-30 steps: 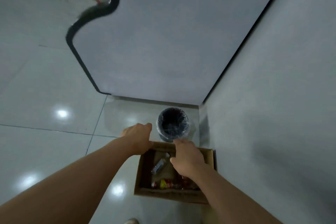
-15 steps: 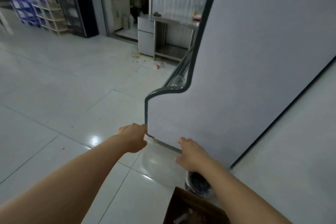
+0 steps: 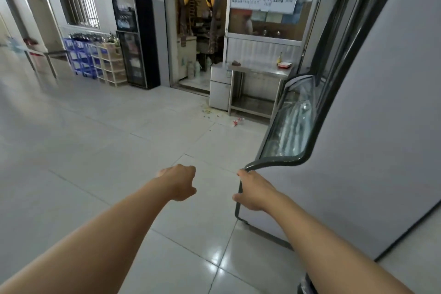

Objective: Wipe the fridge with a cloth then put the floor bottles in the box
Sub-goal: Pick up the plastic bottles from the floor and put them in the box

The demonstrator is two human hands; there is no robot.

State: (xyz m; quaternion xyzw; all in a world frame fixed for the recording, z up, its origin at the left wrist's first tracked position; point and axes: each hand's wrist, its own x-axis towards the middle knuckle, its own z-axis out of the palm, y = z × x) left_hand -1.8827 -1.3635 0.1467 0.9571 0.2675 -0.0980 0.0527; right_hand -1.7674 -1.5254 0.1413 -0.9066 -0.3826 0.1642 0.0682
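The fridge (image 3: 372,126) fills the right side, a tall grey side panel with dark trim and a curved glass front (image 3: 290,131). My right hand (image 3: 256,192) is at the panel's lower left corner, in front of the dark trim, fingers loosely curled and holding nothing. My left hand (image 3: 180,181) hangs over the floor tiles to its left in a loose, empty fist. No box, bottles or cloth are in view.
The rim of a dark bin (image 3: 304,284) shows at the bottom edge by my right arm. Ahead stand a steel table (image 3: 260,70), a small white cabinet (image 3: 220,88), a black cooler (image 3: 138,43) and blue crates (image 3: 78,59). Litter (image 3: 236,122) lies on the tiles.
My view has swung up from the box and bin to the room. Both hands have left the box's rim and now hang in the air beside the fridge.
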